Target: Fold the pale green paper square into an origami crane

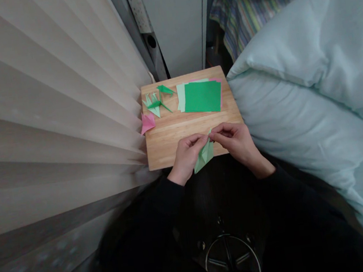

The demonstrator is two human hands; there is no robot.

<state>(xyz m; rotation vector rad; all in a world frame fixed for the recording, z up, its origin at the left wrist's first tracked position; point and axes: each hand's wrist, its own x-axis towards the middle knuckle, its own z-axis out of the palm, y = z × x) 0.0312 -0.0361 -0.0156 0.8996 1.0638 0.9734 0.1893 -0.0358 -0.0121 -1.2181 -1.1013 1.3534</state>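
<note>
A folded piece of light green origami paper [205, 154] is pinched between both hands above the near edge of the small wooden table [169, 142]. My left hand [187, 155] grips its left side, thumb on top. With thumb and fingertips, my right hand [237, 143] pinches the narrow upper tip of the same paper. Beyond the hands lies a stack of paper squares with a dark green sheet [203, 97] on top; light green and pink edges stick out beneath it. Folded paper cranes in green [159, 104] and a pink folded paper piece [147, 122] sit at the table's left side.
A pleated pale curtain [81, 104] hangs along the left, touching the table's edge. Light blue bedding [300, 81] bulges close on the right. A grey-white cabinet [177, 26] stands behind the table, with a striped cloth [252, 8] to its right.
</note>
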